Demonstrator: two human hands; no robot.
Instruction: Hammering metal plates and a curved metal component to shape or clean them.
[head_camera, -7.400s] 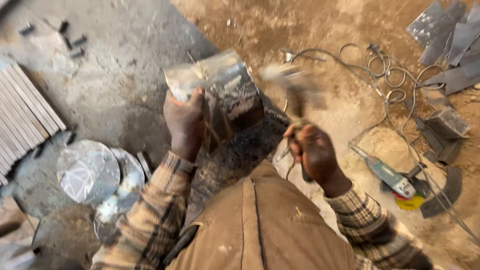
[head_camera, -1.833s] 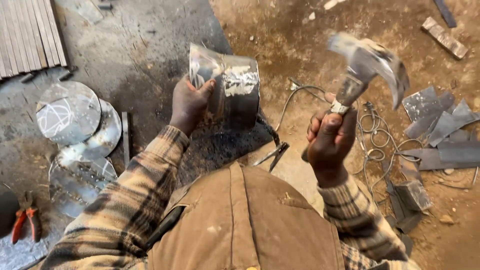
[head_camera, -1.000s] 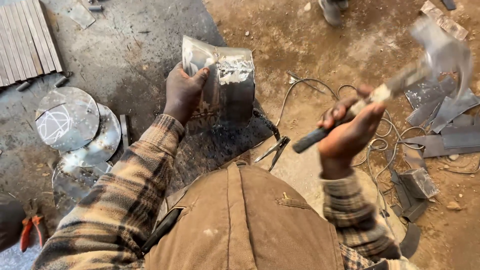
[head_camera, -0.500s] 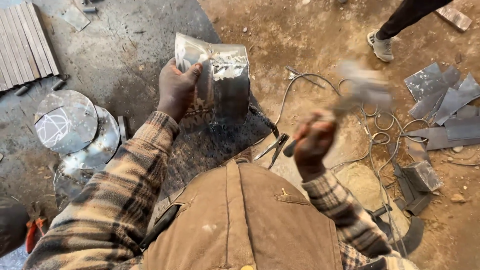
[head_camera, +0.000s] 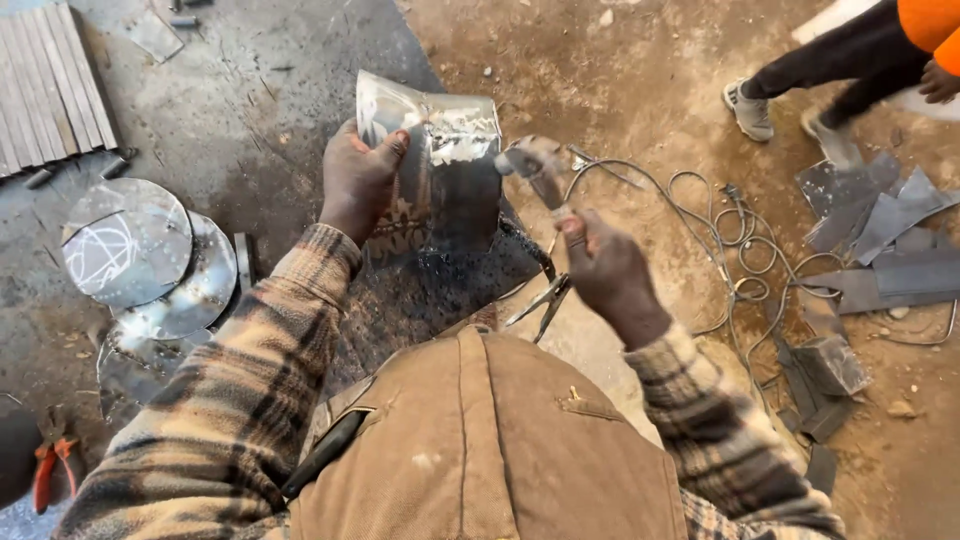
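My left hand grips the left edge of a bent sheet-metal cylinder that stands on a dark metal block on the ground. My right hand holds a hammer by its handle, and the blurred head is at the right side of the cylinder. A pair of metal tongs or pliers lies on the ground just below my right hand.
Round shiny metal discs lie stacked at the left, with flat metal strips at the top left. Red-handled pliers lie at the lower left. A tangled cable and dark metal scraps lie at the right. Another person's legs stand top right.
The hammer in my right hand has swung down from raised at the right to the cylinder's side. My left hand keeps its grip. Another person has stepped further into view at the top right.
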